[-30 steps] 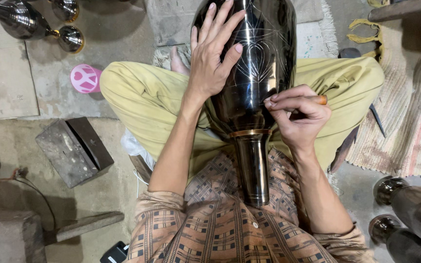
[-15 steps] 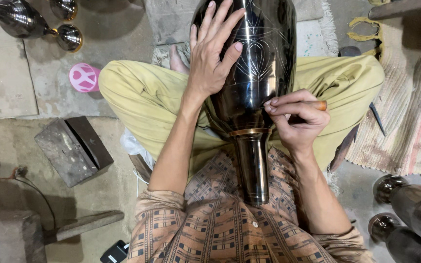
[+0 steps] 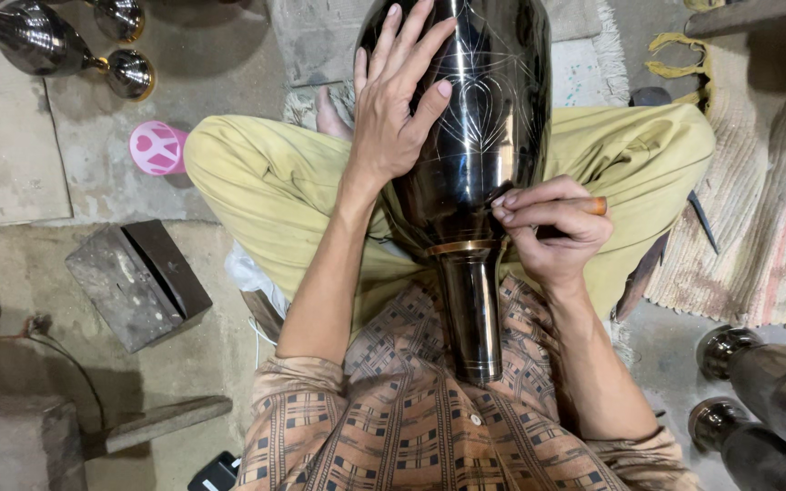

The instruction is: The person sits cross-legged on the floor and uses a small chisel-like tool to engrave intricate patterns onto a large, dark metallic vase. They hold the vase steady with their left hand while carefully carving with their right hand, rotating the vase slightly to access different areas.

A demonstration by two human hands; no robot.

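While the left hand [image 3: 395,123] is staying spread flat on the dark vase [image 3: 479,118], the right hand [image 3: 552,232], fingers pinched on a wooden-handled tool [image 3: 584,206], is creeping slightly leftward, extending the engraved line.

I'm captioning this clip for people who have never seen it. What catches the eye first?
A big dark metal vase with fine engraved lines lies across the lap, centre frame. The left hand is spread flat on it, while the right hand presses a small wooden-handled tool near its neck. More shiny vases lie bottom right.
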